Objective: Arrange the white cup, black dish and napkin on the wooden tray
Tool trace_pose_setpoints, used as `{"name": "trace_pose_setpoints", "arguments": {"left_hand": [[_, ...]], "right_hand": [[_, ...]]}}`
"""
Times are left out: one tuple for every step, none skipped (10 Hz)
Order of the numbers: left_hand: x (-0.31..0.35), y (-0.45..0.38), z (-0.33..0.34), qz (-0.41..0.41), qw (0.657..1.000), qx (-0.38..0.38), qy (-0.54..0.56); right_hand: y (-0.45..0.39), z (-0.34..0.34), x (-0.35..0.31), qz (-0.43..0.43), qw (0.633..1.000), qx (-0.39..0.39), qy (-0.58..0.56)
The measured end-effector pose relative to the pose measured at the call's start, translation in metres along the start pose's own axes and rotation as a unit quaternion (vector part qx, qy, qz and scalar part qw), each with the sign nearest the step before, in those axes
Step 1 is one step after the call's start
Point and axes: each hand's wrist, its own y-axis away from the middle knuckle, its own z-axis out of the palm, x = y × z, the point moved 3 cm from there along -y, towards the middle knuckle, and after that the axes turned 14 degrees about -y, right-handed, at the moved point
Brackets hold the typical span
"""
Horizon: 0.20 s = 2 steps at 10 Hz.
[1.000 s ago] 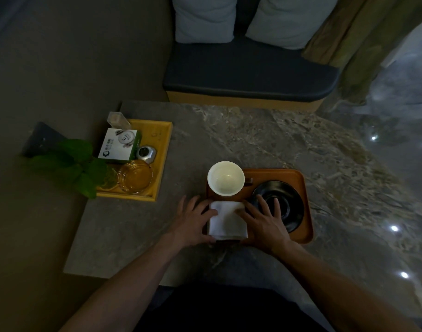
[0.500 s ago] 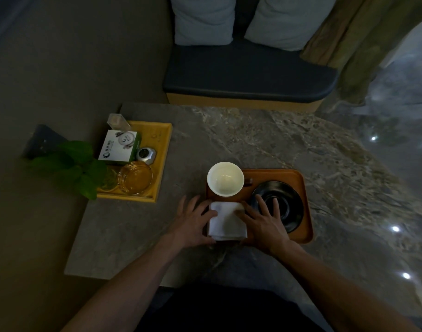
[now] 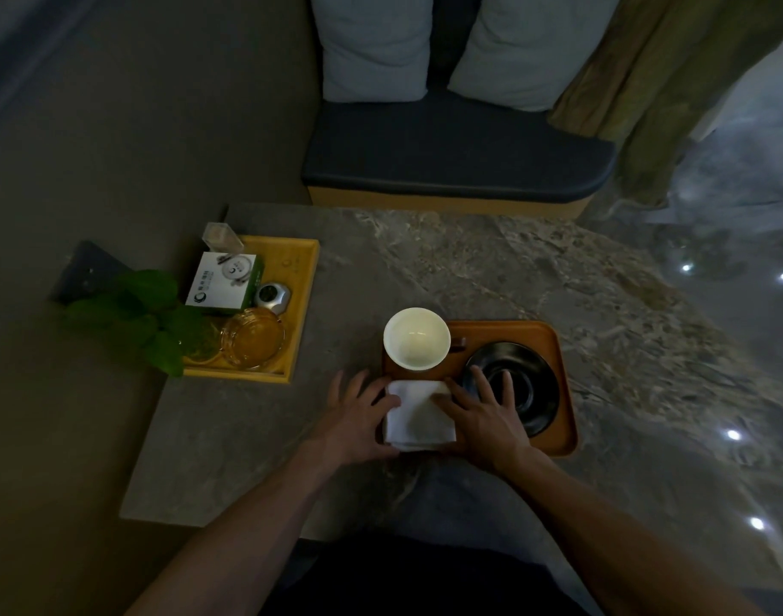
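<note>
A: Where do the task's things lie?

B: Just right of the frame's centre, the wooden tray (image 3: 545, 340) sits on the stone table (image 3: 492, 269). The white cup (image 3: 417, 339) stands at its upper left corner, the black dish (image 3: 525, 384) fills its right half, and the folded napkin (image 3: 418, 415) lies at its lower left, just below the cup.

A: And the hands?

B: The left hand (image 3: 358, 420) lies flat with fingers spread, its thumb on the napkin's left edge. The right hand (image 3: 487, 415) is also open, thumb on the napkin's right edge, fingers (image 3: 481, 380) reaching over the dish's near rim. Neither hand grips anything; both press the cloth from its 2 sides.

A: What else is around?

B: In the left middle of the frame, a yellow tray (image 3: 303, 304) holds a white and green box (image 3: 225, 282), a small silver object (image 3: 272, 296) and an amber glass ashtray (image 3: 253, 336). A leafy plant (image 3: 132, 313) overlaps its left edge. It stands well apart from the wooden tray. At the top, a bench with a dark cushion (image 3: 456, 162) carries 2 pale pillows (image 3: 376, 46).
</note>
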Motion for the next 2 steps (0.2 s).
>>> {"name": "trace_pose_setpoints", "arguments": {"left_hand": [[-0.0006, 0.0003, -0.0001, -0.008, 1.0, -0.015, 0.007], [0.0013, 0.002, -0.003, -0.016, 0.998, -0.028, 0.052]], "right_hand": [[0.0005, -0.0008, -0.0028, -0.004, 1.0, 0.0, -0.019], [0.0034, -0.0049, -0.0012, -0.016, 0.999, 0.006, -0.04]]}}
